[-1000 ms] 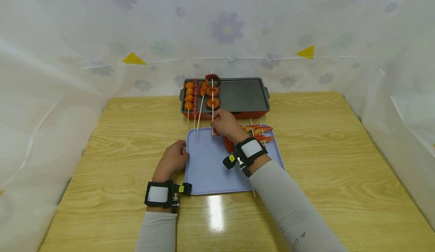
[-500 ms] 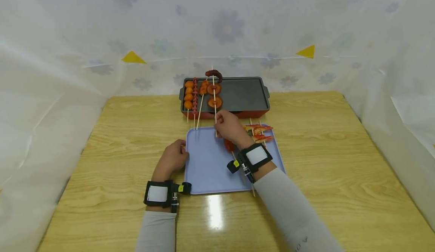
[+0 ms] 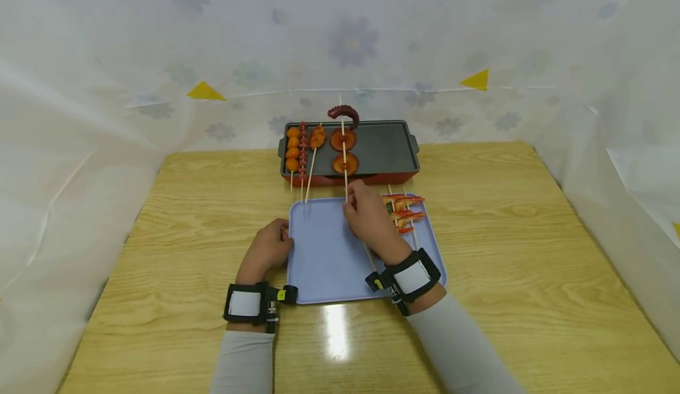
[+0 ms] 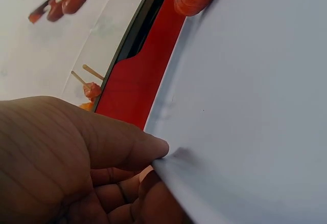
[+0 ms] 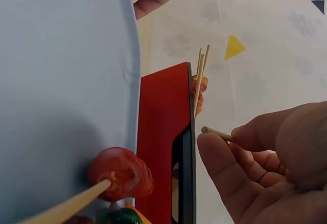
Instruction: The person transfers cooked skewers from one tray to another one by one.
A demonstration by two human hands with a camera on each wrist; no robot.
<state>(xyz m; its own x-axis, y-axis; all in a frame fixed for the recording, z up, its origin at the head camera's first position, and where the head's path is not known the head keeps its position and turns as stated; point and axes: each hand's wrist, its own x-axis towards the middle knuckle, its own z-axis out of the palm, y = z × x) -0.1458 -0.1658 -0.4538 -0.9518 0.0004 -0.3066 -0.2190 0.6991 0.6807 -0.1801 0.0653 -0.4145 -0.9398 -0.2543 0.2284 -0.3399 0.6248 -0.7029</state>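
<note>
Wooden table: tray, griddle.

Right hand pinches the stick of the squid-and-round-slice skewer, food end over the dark griddle pan. Left hand grips left edge of lavender tray. Shrimp skewers on tray's far right corner. Wooden desk.

No text, label, brand, number or sign can be read in any view. The wrist straps carry blank white patches and small yellow tags, and nothing legible shows on them.
</note>
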